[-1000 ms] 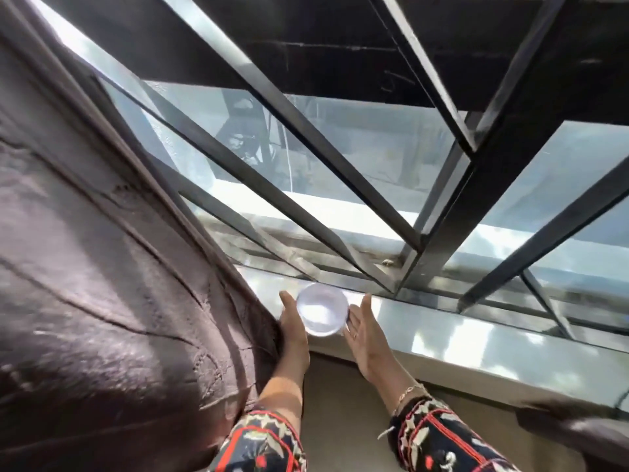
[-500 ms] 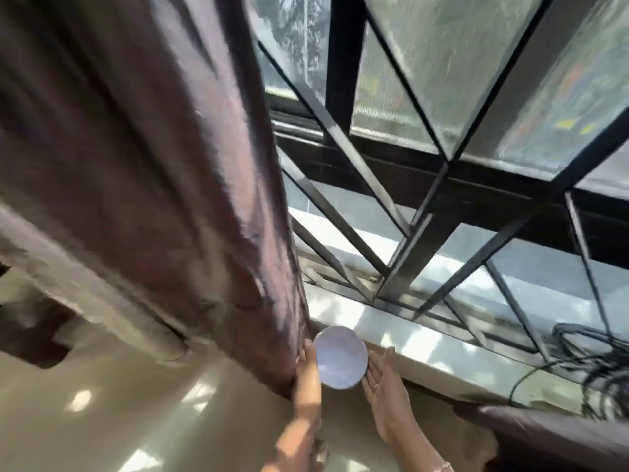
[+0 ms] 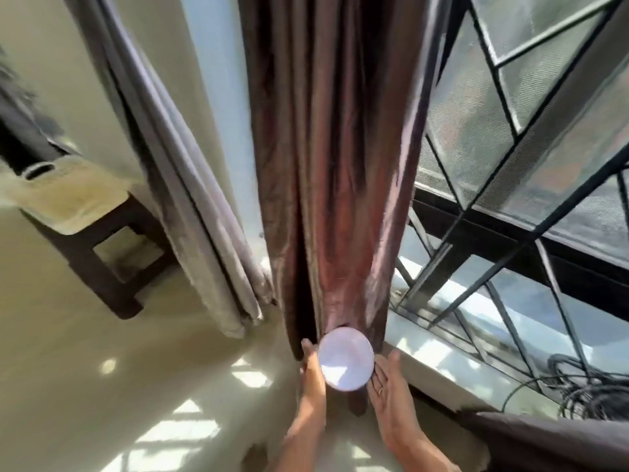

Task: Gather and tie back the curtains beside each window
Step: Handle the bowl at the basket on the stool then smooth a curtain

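A brown satin curtain (image 3: pixel 340 165) hangs in gathered folds down the middle of the view, just left of the window (image 3: pixel 510 131). At its lower end sits a round white disc (image 3: pixel 345 359). My left hand (image 3: pixel 311 373) lies flat against the disc's left edge, fingers straight, fingertips near the curtain's hem. My right hand (image 3: pixel 391 396) is held flat, palm inward, at the disc's right edge. Neither hand grips the fabric. A second, grey curtain (image 3: pixel 190 199) hangs to the left against the wall.
The window has a black metal grille (image 3: pixel 531 240) and a pale sill (image 3: pixel 442 362) on the right. Coiled black cables (image 3: pixel 592 390) lie on the sill. A dark wooden stool (image 3: pixel 102 260) with a cream cloth stands at the left. Dark fabric (image 3: pixel 551 441) fills the lower right.
The view has swung away from the window toward the wall, so the brown curtain now hangs in the centre. Both hands stay flat on either side of the white disc.
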Action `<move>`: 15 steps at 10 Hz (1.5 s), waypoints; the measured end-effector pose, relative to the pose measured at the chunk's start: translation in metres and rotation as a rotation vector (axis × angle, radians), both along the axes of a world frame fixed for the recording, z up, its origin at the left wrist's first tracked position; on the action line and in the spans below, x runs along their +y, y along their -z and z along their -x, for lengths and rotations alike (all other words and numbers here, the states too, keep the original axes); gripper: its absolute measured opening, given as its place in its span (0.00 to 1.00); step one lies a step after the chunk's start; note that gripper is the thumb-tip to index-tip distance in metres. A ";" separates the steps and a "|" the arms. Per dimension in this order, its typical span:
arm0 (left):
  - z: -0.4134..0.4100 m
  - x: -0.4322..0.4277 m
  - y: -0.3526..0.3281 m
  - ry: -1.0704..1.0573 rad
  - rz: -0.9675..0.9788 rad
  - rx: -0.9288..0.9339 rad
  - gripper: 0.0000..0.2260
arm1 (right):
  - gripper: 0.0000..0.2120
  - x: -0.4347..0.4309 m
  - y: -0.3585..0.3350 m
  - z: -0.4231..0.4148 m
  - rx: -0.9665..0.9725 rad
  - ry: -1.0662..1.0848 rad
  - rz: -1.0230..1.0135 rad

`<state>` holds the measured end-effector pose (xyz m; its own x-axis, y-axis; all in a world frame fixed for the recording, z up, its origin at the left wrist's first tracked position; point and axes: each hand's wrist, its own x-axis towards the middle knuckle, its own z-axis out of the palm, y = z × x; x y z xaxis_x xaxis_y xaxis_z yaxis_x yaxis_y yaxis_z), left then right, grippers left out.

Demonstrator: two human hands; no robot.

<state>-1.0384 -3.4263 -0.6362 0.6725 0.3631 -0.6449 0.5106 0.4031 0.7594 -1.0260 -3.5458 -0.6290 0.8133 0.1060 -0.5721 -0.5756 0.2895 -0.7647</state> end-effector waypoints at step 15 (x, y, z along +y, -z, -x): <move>-0.045 0.636 -0.072 -0.670 -0.141 -0.041 0.27 | 0.17 0.658 -0.055 -0.128 -0.115 -0.722 0.004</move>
<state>-0.9936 -2.7899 -0.5642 0.2964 0.7881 -0.5395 0.1551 0.5177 0.8414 -0.8978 -2.8878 -0.5742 0.5963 0.6367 -0.4890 -0.5383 -0.1348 -0.8319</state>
